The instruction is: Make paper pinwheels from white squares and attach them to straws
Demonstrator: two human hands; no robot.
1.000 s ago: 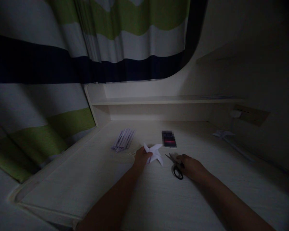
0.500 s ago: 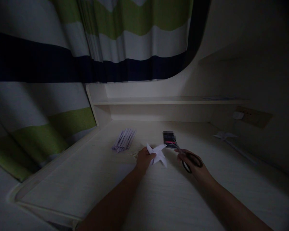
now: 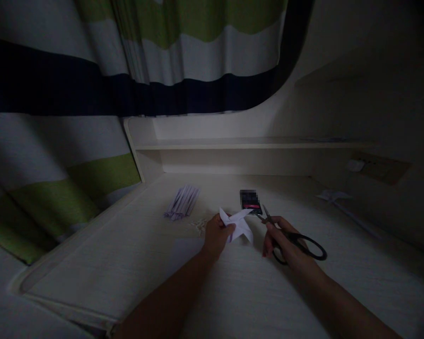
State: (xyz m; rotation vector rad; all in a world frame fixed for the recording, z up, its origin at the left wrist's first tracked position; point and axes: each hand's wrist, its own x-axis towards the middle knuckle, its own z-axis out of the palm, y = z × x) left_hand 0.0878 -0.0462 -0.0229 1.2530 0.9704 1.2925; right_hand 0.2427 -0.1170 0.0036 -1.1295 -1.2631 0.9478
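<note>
My left hand [image 3: 216, 234] pinches a white folded paper shape [image 3: 239, 224] with several points, held just above the pale desk [image 3: 127, 263]. My right hand [image 3: 281, 237] grips black-handled scissors [image 3: 293, 235], blades open and pointing up-left toward the paper, handles sticking out to the right. The blade tips are a short way right of the paper and do not touch it. The scene is dim.
A bundle of folded white paper strips [image 3: 182, 201] lies at the back left of the desk. A small dark phone-like object [image 3: 249, 199] sits behind the hands. More white paper [image 3: 330, 195] lies at the far right. A shelf [image 3: 240, 143] and striped curtain [image 3: 92, 94] stand behind.
My right hand has picked the scissors up off the desk, turned them and opened the blades toward the paper. My left hand has shifted slightly right with the paper shape.
</note>
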